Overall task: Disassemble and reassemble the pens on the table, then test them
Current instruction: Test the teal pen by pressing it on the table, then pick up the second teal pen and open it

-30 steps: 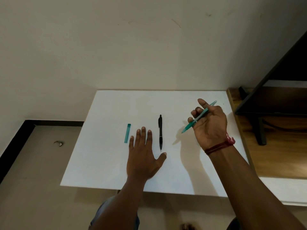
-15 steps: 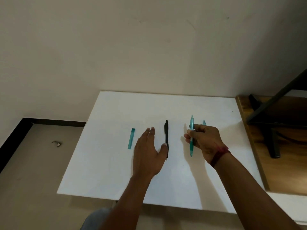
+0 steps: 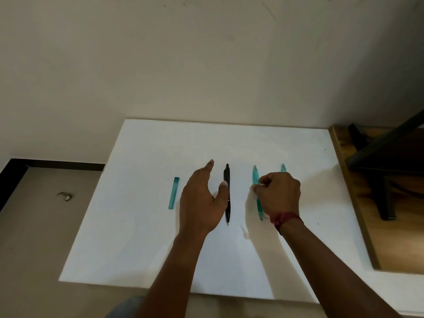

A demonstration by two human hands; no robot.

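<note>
A black pen (image 3: 227, 180) lies lengthwise at the middle of the white table (image 3: 149, 237). My left hand (image 3: 200, 200) hovers just left of it, fingers straight, thumb at the pen's barrel. A teal pen (image 3: 255, 177) lies to the right, and my right hand (image 3: 277, 193) pinches its middle with curled fingers. The tip of another teal pen (image 3: 283, 168) shows behind that hand; the rest is hidden. A teal cap-like piece (image 3: 173, 193) lies to the left.
The table stands against a plain wall. A wooden shelf (image 3: 358, 203) with a black metal frame (image 3: 385, 180) adjoins the table's right edge. Floor with a small bit of debris (image 3: 65, 195) lies to the left.
My right hand has brought the teal pen down from the air and laid it lengthwise on the table. My left hand has lifted, turned on edge and moved up beside the black pen.
</note>
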